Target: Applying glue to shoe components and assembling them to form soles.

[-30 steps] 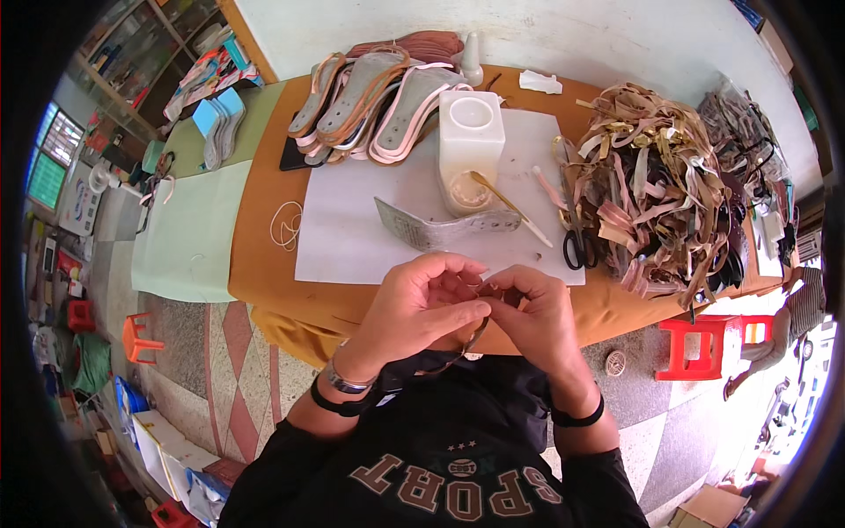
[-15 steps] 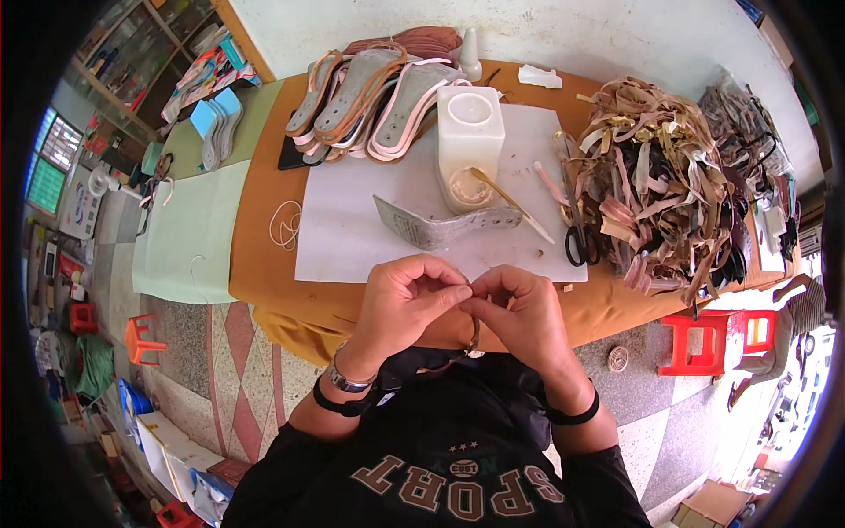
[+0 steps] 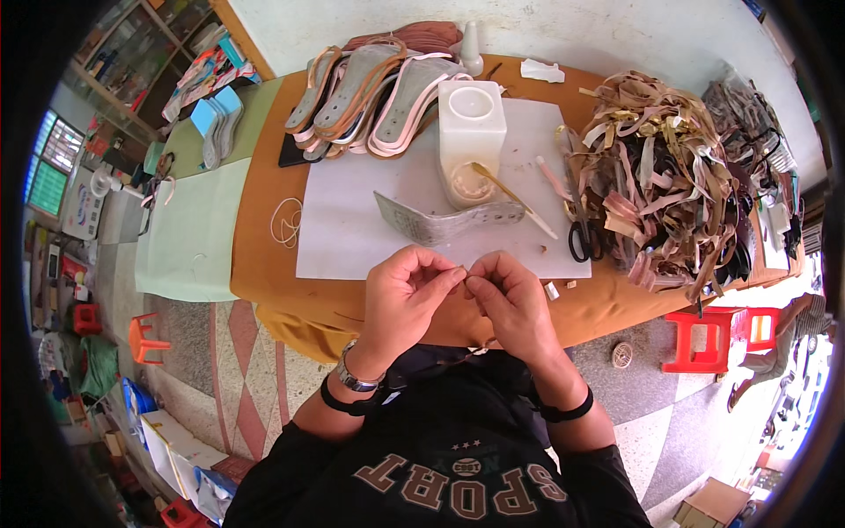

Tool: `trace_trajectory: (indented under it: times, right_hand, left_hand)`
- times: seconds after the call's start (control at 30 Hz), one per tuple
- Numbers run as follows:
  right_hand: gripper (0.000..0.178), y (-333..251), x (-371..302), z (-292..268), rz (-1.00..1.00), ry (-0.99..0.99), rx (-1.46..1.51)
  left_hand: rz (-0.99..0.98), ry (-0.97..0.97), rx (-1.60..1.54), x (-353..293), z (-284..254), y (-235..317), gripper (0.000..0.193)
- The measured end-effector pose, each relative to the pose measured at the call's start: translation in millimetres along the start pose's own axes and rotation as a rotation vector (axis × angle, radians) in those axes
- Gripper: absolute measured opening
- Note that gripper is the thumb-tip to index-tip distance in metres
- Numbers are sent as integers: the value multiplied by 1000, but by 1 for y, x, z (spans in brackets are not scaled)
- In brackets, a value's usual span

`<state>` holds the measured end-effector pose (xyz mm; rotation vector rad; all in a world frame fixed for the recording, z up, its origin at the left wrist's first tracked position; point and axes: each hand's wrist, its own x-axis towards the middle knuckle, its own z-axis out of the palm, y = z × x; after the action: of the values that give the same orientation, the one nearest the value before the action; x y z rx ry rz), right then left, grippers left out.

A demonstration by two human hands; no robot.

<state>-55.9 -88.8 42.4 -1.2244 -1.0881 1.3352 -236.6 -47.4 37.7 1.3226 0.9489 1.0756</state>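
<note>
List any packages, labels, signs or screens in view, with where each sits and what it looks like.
White plastic container: squarish and translucent, standing on the white sheet at mid-table, behind the hands.
Cardboard box: brown, on the floor at lower right, partly cut off.
White boxes: on the floor at lower left, beside a blue tub.
Dark flat slab, possibly a phone: on the orange table under the stacked soles; nothing can be seen on its face.
No signs or labels can be made out.

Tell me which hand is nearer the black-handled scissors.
Right. The right hand sits just below-left of the scissors; the left hand lies farther left.
</note>
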Motion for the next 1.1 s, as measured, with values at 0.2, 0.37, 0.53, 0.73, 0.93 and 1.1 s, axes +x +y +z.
trace_trajectory:
  times: [0.2, 0.37, 0.53, 0.73, 0.93, 1.1]
  right_hand:
    - [9, 0, 2, -3, -6, 28, -78]
    - [12, -2, 5, -3, -32, 54, -145]
    - [13, -11, 21, -4, -32, 72, -269]
    - [11, -24, 40, -9, -119, -9, -486]
    - [13, -28, 67, -18, -177, -30, -491]
    - [14, -31, 86, -12, -183, -62, -433]
  left_hand:
    - [24, 4, 2, 2, 1, 2, 9]
    - [63, 62, 11, 1, 0, -6, 13]
    - [120, 144, -1, 14, 0, -11, 14]
    - [181, 76, 339, 27, -17, -6, 17]
    - [476, 198, 614, 66, -56, -8, 32]
    - [393, 24, 552, 78, -67, -19, 50]
